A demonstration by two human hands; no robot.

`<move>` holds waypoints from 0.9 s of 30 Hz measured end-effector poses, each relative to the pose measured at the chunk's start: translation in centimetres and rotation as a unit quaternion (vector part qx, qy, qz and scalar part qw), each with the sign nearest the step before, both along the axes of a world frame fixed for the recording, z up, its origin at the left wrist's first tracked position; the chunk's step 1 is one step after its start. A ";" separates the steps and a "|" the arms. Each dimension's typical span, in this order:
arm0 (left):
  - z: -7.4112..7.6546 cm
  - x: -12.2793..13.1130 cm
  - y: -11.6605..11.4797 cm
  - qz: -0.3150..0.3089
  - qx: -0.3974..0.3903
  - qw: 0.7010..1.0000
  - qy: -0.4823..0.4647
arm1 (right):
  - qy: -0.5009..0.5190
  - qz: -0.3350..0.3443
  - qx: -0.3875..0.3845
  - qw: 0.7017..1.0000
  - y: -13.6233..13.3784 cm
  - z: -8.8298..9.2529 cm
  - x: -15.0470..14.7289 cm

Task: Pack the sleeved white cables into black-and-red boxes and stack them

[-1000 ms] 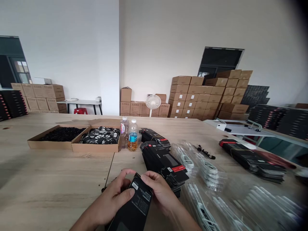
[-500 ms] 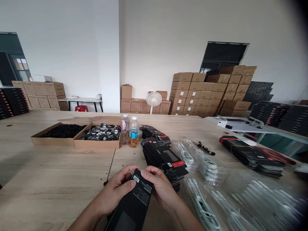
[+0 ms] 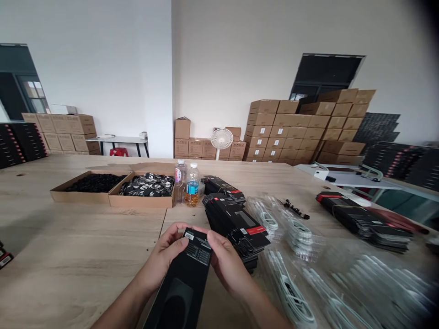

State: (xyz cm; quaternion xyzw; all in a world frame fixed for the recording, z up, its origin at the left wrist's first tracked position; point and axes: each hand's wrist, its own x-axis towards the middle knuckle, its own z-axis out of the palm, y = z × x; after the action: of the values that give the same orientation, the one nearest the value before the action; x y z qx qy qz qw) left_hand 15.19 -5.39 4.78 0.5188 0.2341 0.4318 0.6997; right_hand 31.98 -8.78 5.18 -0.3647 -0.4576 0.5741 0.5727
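A black cardboard box [image 3: 187,278] with small print, a white label and a window in its face is held between both hands at the bottom middle. My left hand [image 3: 167,253] grips its far left edge, thumb on the printed face near the label. My right hand [image 3: 224,256] is closed on the far right corner, thumb at the end edge; its other fingers are partly hidden behind the box. Just beyond my right hand lies a pile of flat black packaging sleeves [image 3: 233,219] with red bands. Coiled white cables in clear plastic trays [image 3: 291,292] lie to the right.
Two open cartons, one of black pieces [image 3: 94,183] and one of black-and-white round pieces [image 3: 147,185], stand at the back left. Beside them are two bottles [image 3: 192,187]. Another banded bundle of sleeves [image 3: 360,219] lies right. Stacked brown cartons [image 3: 274,132] line the wall.
Both hands and the box have shifted slightly up and left in view. The right thumb has moved from the box's top face to its right corner. The view has turned slightly left.
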 end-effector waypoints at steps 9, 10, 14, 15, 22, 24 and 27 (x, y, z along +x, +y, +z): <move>0.0 -0.3 0.5 0.017 0.001 1.000 -0.014 | -0.112 0.019 0.063 0.992 -0.7 0.1 0.0; 0.0 -0.2 0.6 0.031 0.010 0.999 -0.010 | -0.096 0.007 0.047 0.994 -0.6 -0.2 0.0; -0.2 -0.4 1.3 0.130 0.048 0.990 0.001 | -0.030 -0.001 0.007 1.000 -0.4 -1.0 -0.1; -0.2 -0.6 1.7 0.157 0.050 0.986 0.000 | -0.024 0.017 0.003 1.000 -0.4 -1.0 -0.1; 0.6 -3.3 3.2 0.289 0.136 0.942 0.105 | -0.079 0.117 -0.036 0.989 -0.3 -0.5 0.8; 1.1 -4.3 2.5 0.224 0.249 0.920 0.204 | -0.107 0.131 -0.050 0.984 -0.4 -0.4 1.3; 1.4 -5.1 0.7 0.044 0.430 0.815 0.387 | -0.151 0.160 -0.047 0.974 -0.7 0.1 1.8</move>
State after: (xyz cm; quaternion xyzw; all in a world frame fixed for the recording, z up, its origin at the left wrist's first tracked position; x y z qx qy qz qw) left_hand 10.04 -4.67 6.18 0.8802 0.2984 0.2825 0.2374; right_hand 33.78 -9.46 5.24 -0.3955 -0.5637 0.6178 0.3797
